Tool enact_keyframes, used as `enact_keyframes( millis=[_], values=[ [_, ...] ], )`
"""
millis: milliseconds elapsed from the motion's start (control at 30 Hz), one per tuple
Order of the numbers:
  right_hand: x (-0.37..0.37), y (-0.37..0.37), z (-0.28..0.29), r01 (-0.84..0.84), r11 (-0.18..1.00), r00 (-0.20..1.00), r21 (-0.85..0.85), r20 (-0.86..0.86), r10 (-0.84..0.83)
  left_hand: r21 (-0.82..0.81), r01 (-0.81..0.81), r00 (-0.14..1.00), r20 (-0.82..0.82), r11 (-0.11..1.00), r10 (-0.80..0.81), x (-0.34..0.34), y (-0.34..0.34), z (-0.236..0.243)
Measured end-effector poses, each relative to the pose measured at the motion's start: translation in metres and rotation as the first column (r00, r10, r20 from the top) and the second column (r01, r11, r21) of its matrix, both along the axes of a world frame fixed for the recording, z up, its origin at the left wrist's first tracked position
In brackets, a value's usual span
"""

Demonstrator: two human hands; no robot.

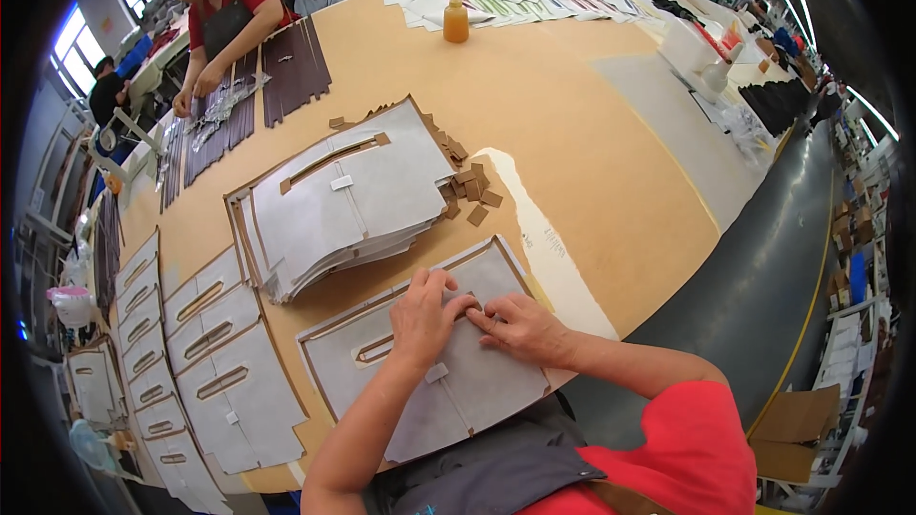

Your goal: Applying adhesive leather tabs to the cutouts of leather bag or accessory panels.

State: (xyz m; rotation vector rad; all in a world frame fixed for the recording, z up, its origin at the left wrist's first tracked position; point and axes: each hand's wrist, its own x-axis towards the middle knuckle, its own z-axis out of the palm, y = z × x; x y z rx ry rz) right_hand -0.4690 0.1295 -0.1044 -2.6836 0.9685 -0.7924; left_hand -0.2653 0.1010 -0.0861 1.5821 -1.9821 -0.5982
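Bending inward over the near grey panel [496, 362], the left grip [431, 317] and the right grip [520, 327] almost meet toward the right end of its brown-edged slot [374, 350]. The left one is arched, its fingers curled and pointing right; the right one faces it, thumb and forefinger drawn close together. I cannot tell whether either pinches the brown edging or merely presses on it. The left forearm [367, 420] rises steeply from the near side, crossing the panel; the right forearm [634, 362] reaches in from the right, its elbow bent.

The panel lies flat and skewed on the near part of the surface [592, 133], beside a cream paper strip [539, 238]. Farther off stands a stack of similar panels [324, 195], with brown scraps [468, 189] at its right. More slotted panels [229, 410] lie to the left. At the far side, an amber bottle [456, 23] stands upright; far left, a co-worker [253, 5] leans over dark strips [296, 72].
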Motion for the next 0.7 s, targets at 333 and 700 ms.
enact_keyframes(
  millis=[333,700],
  values=[
    [0.0010,0.0025,-0.0044,0.004,0.999,0.999,-0.032,-0.045,-0.005,0.037,-0.032,0.997,0.076,0.999,0.030,0.0007,-0.0042,0.0059],
    [-0.0033,0.0076,0.0020,0.023,1.000,0.998,-0.007,0.066,-0.023,-0.055,-0.094,0.993,0.069,0.994,0.097,-0.0031,-0.0020,0.0040]
  ],
)
